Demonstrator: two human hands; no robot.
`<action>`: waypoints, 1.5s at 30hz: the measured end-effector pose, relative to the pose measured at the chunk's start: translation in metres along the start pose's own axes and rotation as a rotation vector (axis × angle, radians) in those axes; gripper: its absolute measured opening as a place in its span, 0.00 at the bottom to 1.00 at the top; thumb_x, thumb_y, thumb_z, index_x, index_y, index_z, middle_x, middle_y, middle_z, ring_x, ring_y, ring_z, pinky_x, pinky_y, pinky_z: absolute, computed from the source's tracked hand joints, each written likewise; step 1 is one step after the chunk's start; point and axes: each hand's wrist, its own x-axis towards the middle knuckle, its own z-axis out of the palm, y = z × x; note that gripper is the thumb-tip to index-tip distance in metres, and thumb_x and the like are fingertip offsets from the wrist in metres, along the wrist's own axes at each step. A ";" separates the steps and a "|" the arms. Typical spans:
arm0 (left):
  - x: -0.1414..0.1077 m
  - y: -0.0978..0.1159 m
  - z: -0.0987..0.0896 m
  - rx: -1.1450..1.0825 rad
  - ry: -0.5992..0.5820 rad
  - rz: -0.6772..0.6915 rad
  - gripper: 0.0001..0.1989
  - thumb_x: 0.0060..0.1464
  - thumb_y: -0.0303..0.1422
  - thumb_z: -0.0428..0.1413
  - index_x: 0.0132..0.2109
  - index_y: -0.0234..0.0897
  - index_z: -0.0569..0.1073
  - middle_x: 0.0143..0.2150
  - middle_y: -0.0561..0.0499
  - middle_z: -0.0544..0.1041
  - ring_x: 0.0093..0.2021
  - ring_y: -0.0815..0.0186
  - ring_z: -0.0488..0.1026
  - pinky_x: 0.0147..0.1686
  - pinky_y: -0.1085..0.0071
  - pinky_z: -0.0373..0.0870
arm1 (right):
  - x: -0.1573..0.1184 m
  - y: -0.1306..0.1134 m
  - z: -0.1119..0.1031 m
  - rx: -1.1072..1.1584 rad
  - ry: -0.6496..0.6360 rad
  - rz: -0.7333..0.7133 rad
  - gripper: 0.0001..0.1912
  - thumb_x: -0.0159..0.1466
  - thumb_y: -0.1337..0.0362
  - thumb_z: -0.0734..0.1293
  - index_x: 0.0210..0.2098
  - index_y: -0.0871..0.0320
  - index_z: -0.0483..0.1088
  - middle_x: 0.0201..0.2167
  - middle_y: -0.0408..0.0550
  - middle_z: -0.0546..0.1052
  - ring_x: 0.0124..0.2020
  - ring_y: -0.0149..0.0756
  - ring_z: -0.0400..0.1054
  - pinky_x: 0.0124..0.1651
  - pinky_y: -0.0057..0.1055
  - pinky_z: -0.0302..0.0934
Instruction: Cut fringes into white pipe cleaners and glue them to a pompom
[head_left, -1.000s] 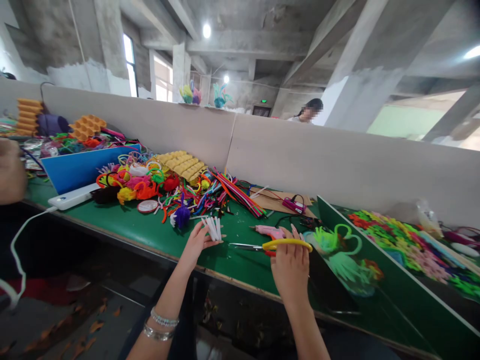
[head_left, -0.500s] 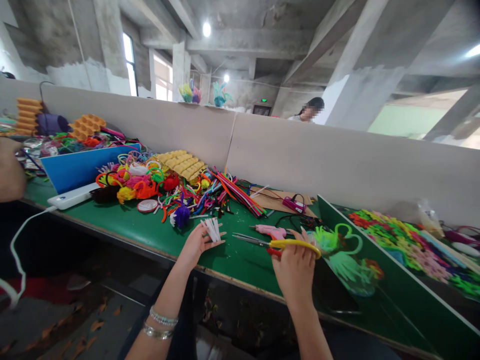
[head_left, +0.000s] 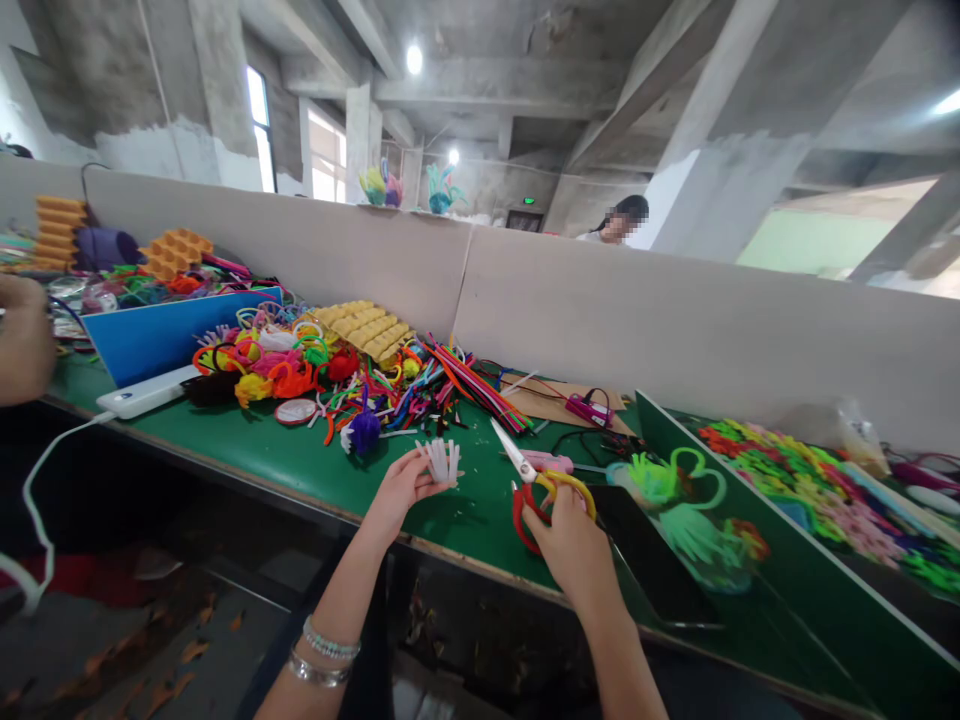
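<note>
My left hand (head_left: 397, 492) is above the front of the green table (head_left: 457, 520), its fingers closed around a fanned bundle of short white pipe cleaner pieces (head_left: 444, 461). Scissors (head_left: 516, 452) with red and yellow handles are in my right hand (head_left: 571, 540), fingers through the loops. The blades look together and point up and to the left, a short way right of the bundle. Behind the scissors lies a pink glue gun (head_left: 551, 461), partly covered by them. A dark flat tablet-like device (head_left: 649, 555) rests beside my right wrist.
Colourful pipe cleaners (head_left: 360, 385) heap at the back left, near a blue divider (head_left: 172, 335) and white power strip (head_left: 146, 392). Green pipe cleaner figures (head_left: 697, 530) stand right, before a green divider (head_left: 780, 540). Another person's hand (head_left: 26, 340) shows at far left.
My right hand has turned the scissors from lying nearly level to pointing up-left, and the handles moved lower. My left hand moved slightly right with the white bundle, which now stands more upright.
</note>
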 end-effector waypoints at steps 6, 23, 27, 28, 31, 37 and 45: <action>0.002 0.002 0.003 -0.017 0.005 -0.027 0.14 0.53 0.31 0.44 0.38 0.26 0.70 0.36 0.40 0.78 0.34 0.61 0.76 0.36 0.69 0.73 | 0.002 0.000 0.000 0.170 0.055 0.021 0.20 0.56 0.53 0.59 0.43 0.60 0.60 0.30 0.48 0.70 0.31 0.38 0.67 0.29 0.31 0.58; -0.006 -0.005 0.005 0.318 -0.088 0.266 0.16 0.44 0.38 0.56 0.39 0.33 0.73 0.38 0.48 0.77 0.37 0.62 0.73 0.30 0.71 0.73 | -0.011 -0.024 0.008 0.533 0.052 -0.267 0.17 0.57 0.59 0.58 0.45 0.58 0.58 0.43 0.52 0.69 0.44 0.38 0.66 0.44 0.34 0.61; -0.008 -0.002 0.005 0.303 -0.079 0.300 0.16 0.44 0.37 0.57 0.40 0.33 0.72 0.37 0.47 0.78 0.37 0.62 0.74 0.31 0.70 0.73 | -0.014 -0.026 0.005 0.435 0.014 -0.280 0.17 0.57 0.59 0.58 0.45 0.58 0.57 0.42 0.51 0.70 0.41 0.40 0.67 0.40 0.35 0.62; -0.008 -0.002 0.006 0.285 -0.078 0.302 0.16 0.43 0.37 0.57 0.40 0.33 0.72 0.35 0.48 0.78 0.36 0.62 0.75 0.32 0.69 0.73 | -0.014 -0.026 0.005 0.412 0.019 -0.285 0.18 0.57 0.58 0.58 0.45 0.58 0.57 0.42 0.52 0.70 0.41 0.40 0.67 0.40 0.35 0.62; -0.009 0.000 0.008 0.238 -0.067 0.303 0.16 0.42 0.37 0.58 0.39 0.32 0.70 0.31 0.48 0.79 0.33 0.62 0.76 0.35 0.68 0.72 | -0.015 -0.026 0.007 0.385 0.024 -0.316 0.18 0.58 0.58 0.58 0.45 0.58 0.57 0.42 0.52 0.70 0.41 0.40 0.67 0.40 0.35 0.61; -0.010 0.001 0.009 0.178 -0.054 0.306 0.17 0.41 0.37 0.60 0.37 0.34 0.66 0.28 0.50 0.79 0.30 0.64 0.76 0.38 0.67 0.71 | -0.014 -0.028 0.006 0.368 -0.010 -0.332 0.18 0.58 0.57 0.58 0.45 0.58 0.58 0.39 0.49 0.72 0.36 0.37 0.68 0.37 0.32 0.61; -0.011 0.004 0.006 0.205 -0.071 0.301 0.18 0.42 0.39 0.58 0.38 0.33 0.67 0.30 0.50 0.78 0.31 0.63 0.76 0.38 0.66 0.71 | -0.011 -0.023 0.010 0.364 0.050 -0.349 0.18 0.56 0.59 0.59 0.45 0.58 0.58 0.43 0.51 0.70 0.39 0.39 0.67 0.39 0.34 0.61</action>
